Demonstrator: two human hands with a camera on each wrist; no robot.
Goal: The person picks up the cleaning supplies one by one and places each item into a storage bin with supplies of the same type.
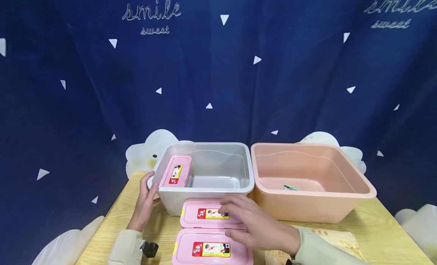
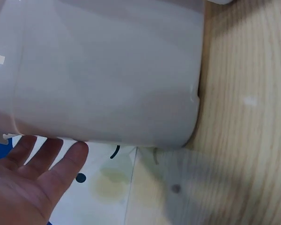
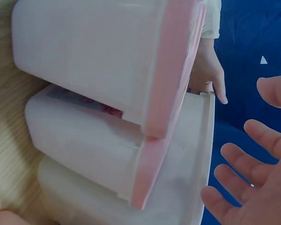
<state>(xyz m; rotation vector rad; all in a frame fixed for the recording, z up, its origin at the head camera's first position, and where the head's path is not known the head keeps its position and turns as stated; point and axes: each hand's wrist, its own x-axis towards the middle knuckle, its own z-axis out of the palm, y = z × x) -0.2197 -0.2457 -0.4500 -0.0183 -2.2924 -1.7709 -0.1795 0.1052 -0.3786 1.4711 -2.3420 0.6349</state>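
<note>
My left hand [image 1: 143, 204] holds the front left corner of a grey plastic bin [image 1: 205, 193]; in the left wrist view its fingertips [image 2: 77, 152] touch the bin's side wall. A pink-lidded box [image 1: 175, 172] stands inside that bin, along its left side. Two more pink-lidded boxes, a rear one [image 1: 191, 215] and a front one [image 1: 184, 244], stand one behind the other before the bin. Over their right ends hovers my right hand [image 1: 256, 227], fingers spread and holding nothing. In the right wrist view these fingers appear apart from the lids.
A peach plastic bin [image 1: 307, 208] stands right of the grey one, with a small green and white packet [image 1: 290, 187] on its floor. A printed sheet [image 1: 336, 240] lies on the wooden table [image 1: 385, 223], partly under my right arm. Dark blue curtain [image 1: 218, 75] hangs behind.
</note>
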